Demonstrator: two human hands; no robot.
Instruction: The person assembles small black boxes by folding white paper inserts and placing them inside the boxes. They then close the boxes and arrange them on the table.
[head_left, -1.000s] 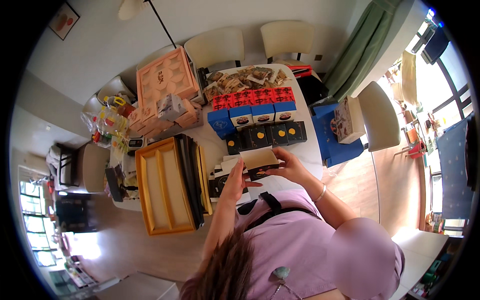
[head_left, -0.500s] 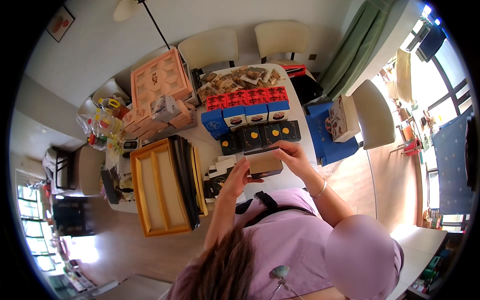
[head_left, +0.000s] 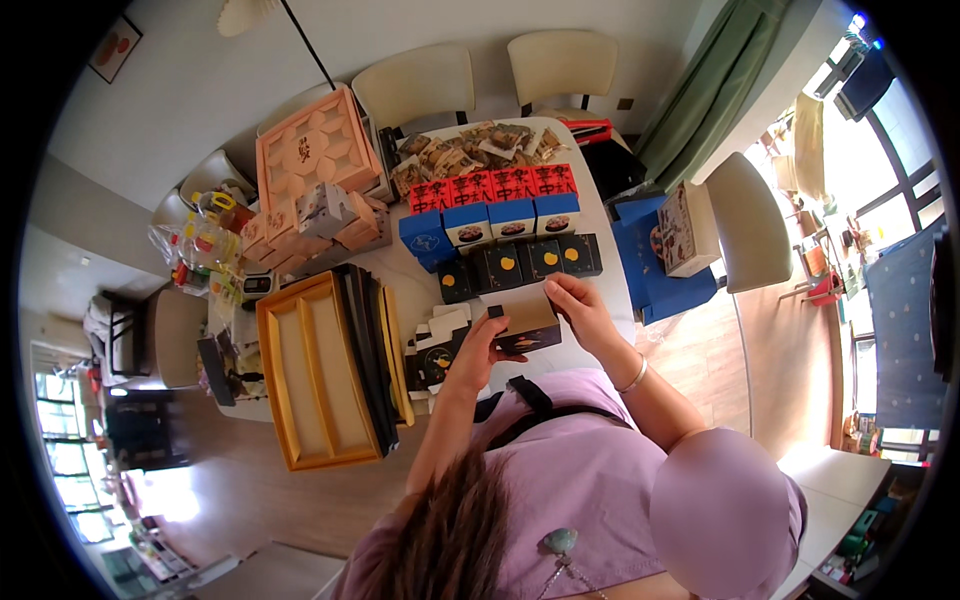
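Over the near edge of the table I hold a small black carton [head_left: 532, 338] between both hands; its top stands open and the plain inside shows. My left hand [head_left: 477, 350] grips its left end, fingers partly under it, beside a small side flap. The thumb and fingers of my right hand [head_left: 583, 312] are closed at its upper right corner, and a pale raised flap shows along the far side. Just beyond stands a row of black boxes [head_left: 503, 267] with yellow marks. Left of my left hand lie several black and white cartons [head_left: 437, 352].
Behind the black boxes stand blue-and-white boxes [head_left: 514, 220] with red tops, then a heap of wrapped packets [head_left: 470, 155]. To the left are a gold divided tray [head_left: 301, 372], pink boxes [head_left: 310, 140] and bottles [head_left: 212, 240]. Chairs [head_left: 415, 85] surround the white table [head_left: 610, 262].
The carton's far flap has turned from a dark edge to a pale raised face. My right hand has shifted slightly on the corner, and more of a left side flap shows.
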